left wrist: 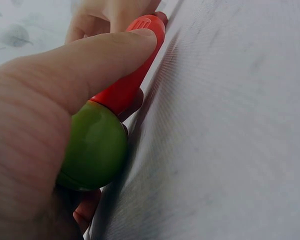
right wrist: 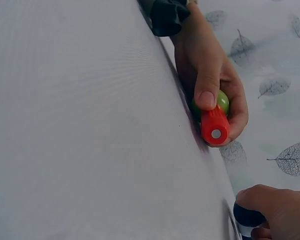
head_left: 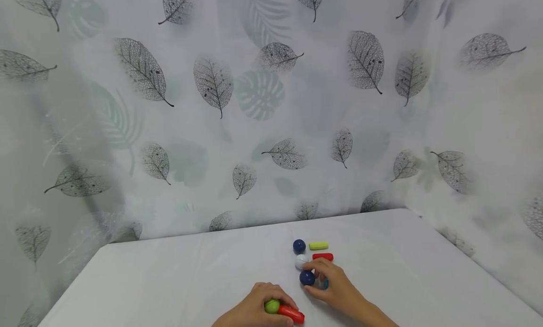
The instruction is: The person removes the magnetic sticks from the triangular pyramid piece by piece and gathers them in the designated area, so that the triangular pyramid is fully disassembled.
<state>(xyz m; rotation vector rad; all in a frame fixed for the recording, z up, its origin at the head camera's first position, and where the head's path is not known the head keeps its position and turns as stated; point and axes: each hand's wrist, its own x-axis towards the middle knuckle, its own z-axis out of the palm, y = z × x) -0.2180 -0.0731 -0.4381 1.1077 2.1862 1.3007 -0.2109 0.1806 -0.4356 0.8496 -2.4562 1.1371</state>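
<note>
My left hand (head_left: 254, 308) grips a red rod (head_left: 292, 314) with a green ball (head_left: 272, 306) at its end. In the left wrist view the thumb lies along the red rod, and the green ball sits under the palm near the white cloth. A pale round dot shows on the rod's free end in the right wrist view. My right hand (head_left: 337, 287) pinches a dark blue ball (head_left: 307, 278) between thumb and fingers. A bit of a blue piece (head_left: 325, 283) shows beneath that hand, mostly hidden. Just behind the fingertips is a white ball (head_left: 300, 261).
Past the white ball lie another dark blue ball (head_left: 299, 246), a yellow-green rod (head_left: 318, 246) and a second red rod (head_left: 323, 257). White cloth covers the table (head_left: 169, 280). A leaf-patterned curtain (head_left: 263, 176) stands along its back and sides.
</note>
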